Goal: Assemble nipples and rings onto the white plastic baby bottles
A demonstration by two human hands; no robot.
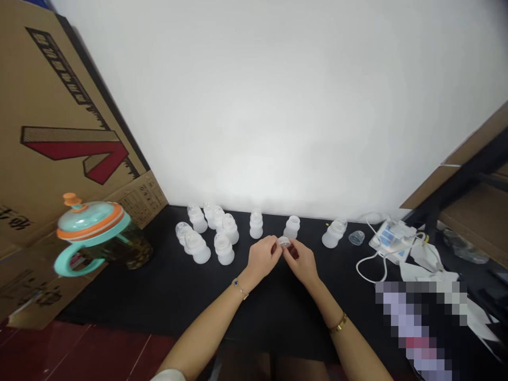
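My left hand point(262, 258) and my right hand point(302, 261) meet over the black table, their fingers pinching a small whitish clear piece point(284, 242) between them. Just behind it stands a frosted white bottle point(292, 226) with no dome on top. A bottle with a clear cap point(256, 225) is upright to the left of that one. Farther left, several capped bottles point(225, 250) form a loose group. On the right, another bottle point(334, 234) leans slightly, and a loose clear dome cap point(356, 237) lies beside it.
A large teal and orange lidded jug point(99, 233) sits at the left by a cardboard box point(79, 106). White cables point(369, 270), a white and blue box point(391, 243) and papers point(426, 259) lie at the right, near a pixelated area. A white wall rises behind the table point(178, 301).
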